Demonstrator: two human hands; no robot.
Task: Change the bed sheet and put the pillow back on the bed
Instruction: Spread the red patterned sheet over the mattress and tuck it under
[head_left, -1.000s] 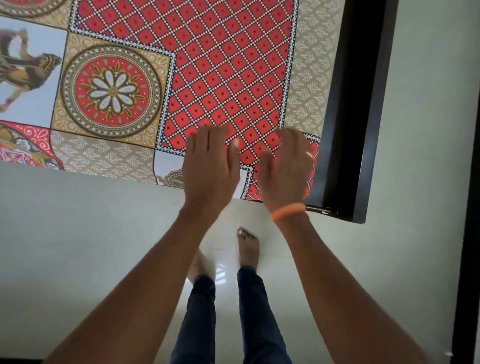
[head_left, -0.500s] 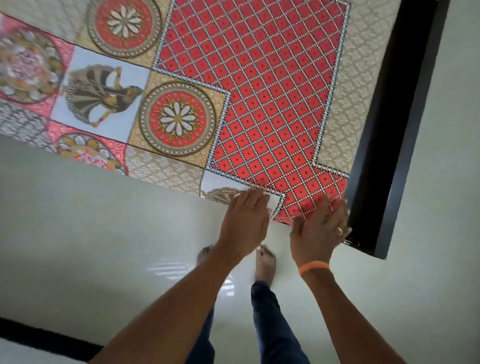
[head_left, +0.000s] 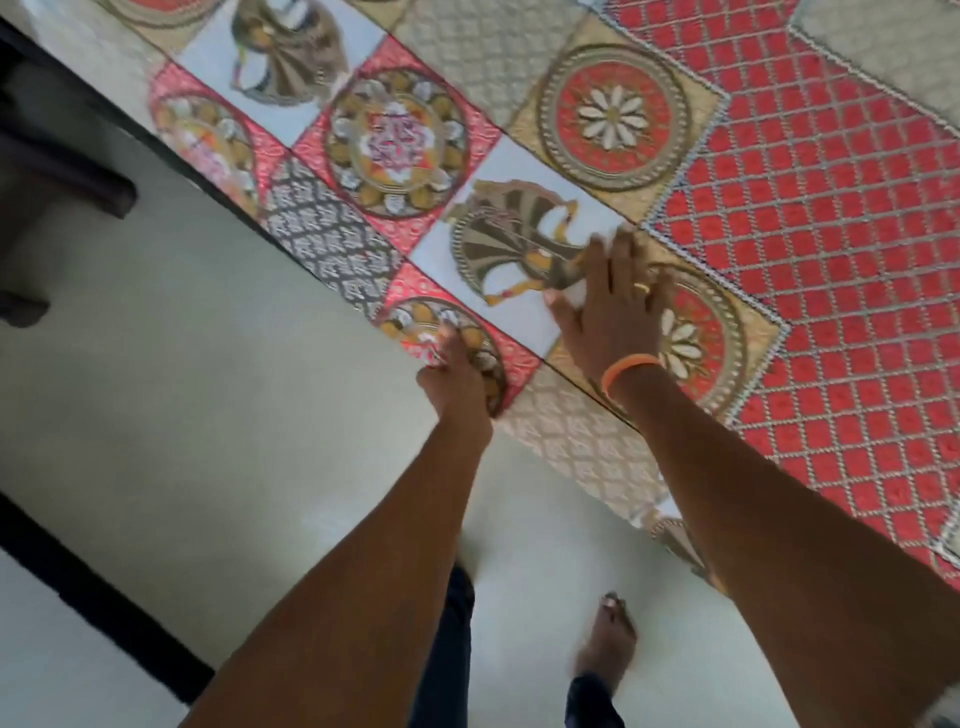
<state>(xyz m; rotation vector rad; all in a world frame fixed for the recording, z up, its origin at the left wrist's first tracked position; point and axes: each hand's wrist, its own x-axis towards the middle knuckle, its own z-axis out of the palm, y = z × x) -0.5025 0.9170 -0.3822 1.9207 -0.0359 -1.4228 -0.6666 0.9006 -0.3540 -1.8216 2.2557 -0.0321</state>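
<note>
Two bare arms reach out from the bottom of the view over a pale, shiny floor (head_left: 234, 415). One bare foot (head_left: 610, 644) stands on the floor at about 5 o'clock, with dark trouser legs beside it. No writing can be read anywhere. The floor lies open from 6 o'clock round to 9 o'clock, with a dark band across its lower left corner. The bed sheet (head_left: 779, 260) fills the top and right, and its edge runs slanted from 10 o'clock down to 4 o'clock. It has red squares, round flower shapes and a dancer picture. The left hand (head_left: 460, 374) is at the sheet's edge with fingers curled on the cloth. The right hand (head_left: 613, 306), with an orange wristband (head_left: 628, 370) and a ring, lies flat on the sheet, fingers spread, farther in at 12 o'clock.
</note>
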